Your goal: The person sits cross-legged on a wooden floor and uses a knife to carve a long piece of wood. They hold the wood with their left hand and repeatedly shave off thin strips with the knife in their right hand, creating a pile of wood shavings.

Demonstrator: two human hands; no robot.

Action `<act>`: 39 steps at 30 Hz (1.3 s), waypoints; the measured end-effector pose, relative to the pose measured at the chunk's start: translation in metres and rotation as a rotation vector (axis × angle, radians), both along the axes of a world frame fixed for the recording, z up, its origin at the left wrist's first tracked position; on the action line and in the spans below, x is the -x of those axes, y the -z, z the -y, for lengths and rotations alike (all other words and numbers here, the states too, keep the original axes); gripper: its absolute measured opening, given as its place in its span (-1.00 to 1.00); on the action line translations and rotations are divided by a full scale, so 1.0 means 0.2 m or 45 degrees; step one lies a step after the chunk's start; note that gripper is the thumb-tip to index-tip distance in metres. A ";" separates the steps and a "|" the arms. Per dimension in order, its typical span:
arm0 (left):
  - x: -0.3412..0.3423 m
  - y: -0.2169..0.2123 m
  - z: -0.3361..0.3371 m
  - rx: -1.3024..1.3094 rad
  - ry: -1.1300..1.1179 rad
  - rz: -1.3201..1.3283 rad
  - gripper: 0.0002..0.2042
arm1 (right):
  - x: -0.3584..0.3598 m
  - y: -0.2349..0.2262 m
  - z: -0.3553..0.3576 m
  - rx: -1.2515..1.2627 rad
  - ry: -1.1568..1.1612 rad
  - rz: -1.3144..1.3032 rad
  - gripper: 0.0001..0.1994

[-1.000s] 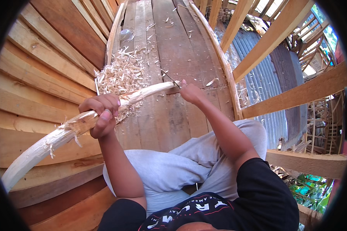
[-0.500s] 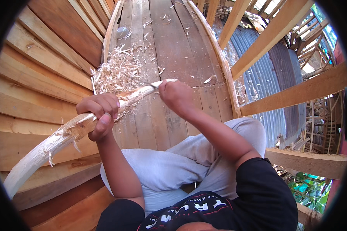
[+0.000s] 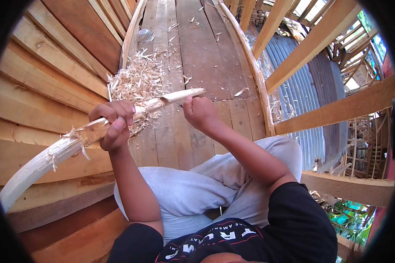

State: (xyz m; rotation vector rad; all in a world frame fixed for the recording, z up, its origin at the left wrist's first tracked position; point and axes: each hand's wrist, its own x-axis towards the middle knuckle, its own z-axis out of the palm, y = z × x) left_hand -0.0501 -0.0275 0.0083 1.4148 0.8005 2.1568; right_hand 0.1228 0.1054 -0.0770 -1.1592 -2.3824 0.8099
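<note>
Farthest to the left of the hands, stacked wooden planks (image 3: 44, 92) slope up as a wall, and the pale curved wooden stick (image 3: 61, 151) starts low beside them, its stripped end bent down toward the lower left. The stick runs up and to the right, with torn fibres and curled slivers hanging off it just left of the left hand (image 3: 113, 120). That hand is wrapped tight around the stick, fingers curled over the top and the thumb pressed down along the near side. Beyond this hand, on the plank floor (image 3: 206, 57), lies a heap of wood shavings (image 3: 138, 83), just behind the stick and touching the foot of the plank wall. Between the two hands the stick is bare and whitish, narrowing to a cut tip (image 3: 188, 93) just above the right hand (image 3: 200, 113). The right hand is balled into a fist around a small blade (image 3: 173, 101), whose thin dark edge pokes out leftward and meets the stick's underside; the handle is hidden in the fist. Below both hands are the person's grey trousers (image 3: 193, 193). To the right of the right hand a curved wooden rail (image 3: 254, 83) edges the floor, with corrugated metal sheeting (image 3: 303, 96) beyond it.
</note>
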 end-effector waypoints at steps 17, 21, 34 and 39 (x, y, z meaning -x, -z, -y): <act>-0.11 -0.02 -0.06 -0.207 -0.199 0.334 -0.51 | -0.06 0.02 -0.20 0.476 0.165 0.132 -0.36; -0.10 0.00 -0.10 -0.225 -0.079 0.268 -0.78 | -0.06 0.17 -0.17 0.456 0.312 0.254 -0.37; -0.19 -0.03 -0.08 -0.167 -0.106 0.234 -0.79 | -0.06 -0.13 0.01 0.326 0.063 0.162 -0.49; -0.17 -0.02 -0.09 -0.179 -0.121 0.255 -0.81 | 0.00 -0.06 0.01 0.222 0.085 0.042 -0.48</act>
